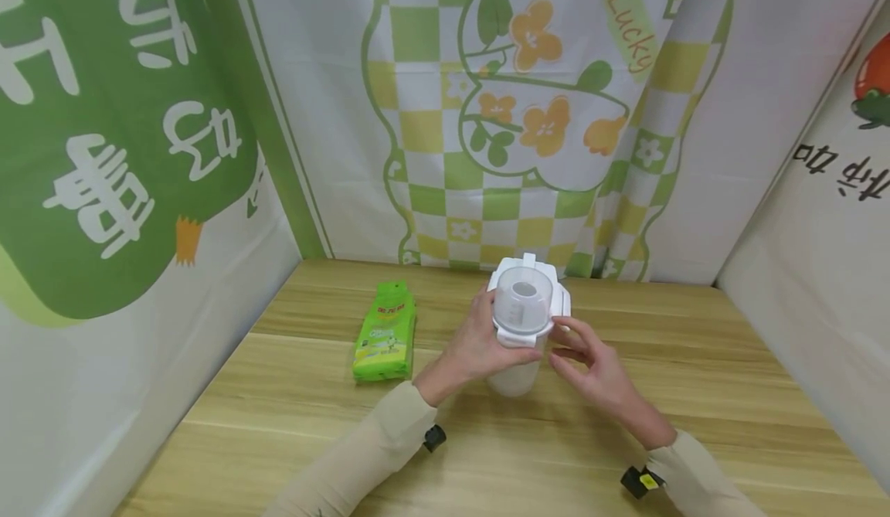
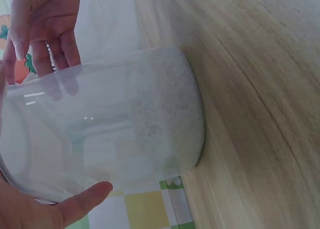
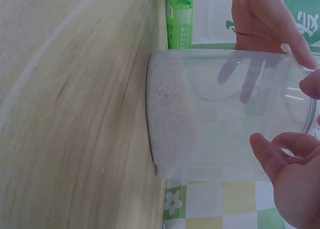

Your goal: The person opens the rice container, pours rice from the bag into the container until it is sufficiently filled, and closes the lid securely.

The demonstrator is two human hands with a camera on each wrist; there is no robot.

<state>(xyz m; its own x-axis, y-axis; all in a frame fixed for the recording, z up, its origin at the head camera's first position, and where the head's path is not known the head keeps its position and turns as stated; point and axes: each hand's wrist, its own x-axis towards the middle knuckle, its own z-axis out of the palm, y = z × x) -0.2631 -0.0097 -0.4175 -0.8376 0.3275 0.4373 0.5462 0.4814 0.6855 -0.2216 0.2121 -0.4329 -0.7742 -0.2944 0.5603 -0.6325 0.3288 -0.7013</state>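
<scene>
A tall clear plastic storage canister (image 1: pixel 513 378) stands on the table, a layer of pale grains (image 3: pixel 170 109) at its bottom. Its white lid (image 1: pixel 549 270) has clips at the sides and carries a clear cup (image 1: pixel 523 301) on top. My left hand (image 1: pixel 480 339) grips the canister just under the lid, thumb across the front and fingers round the far side. From the right, my right hand (image 1: pixel 598 370) has loosely bent fingers at the lid's right edge; its thumb is held apart, close to the canister's wall.
Left of the canister lies a bright green packet (image 1: pixel 385 335) on the wooden table (image 1: pixel 278 416). A checked curtain (image 1: pixel 445 215) hangs right behind the table's back edge. Printed cloth walls (image 1: pixel 208 301) stand at both sides. Each sleeved wrist wears a small black device (image 1: pixel 434 437).
</scene>
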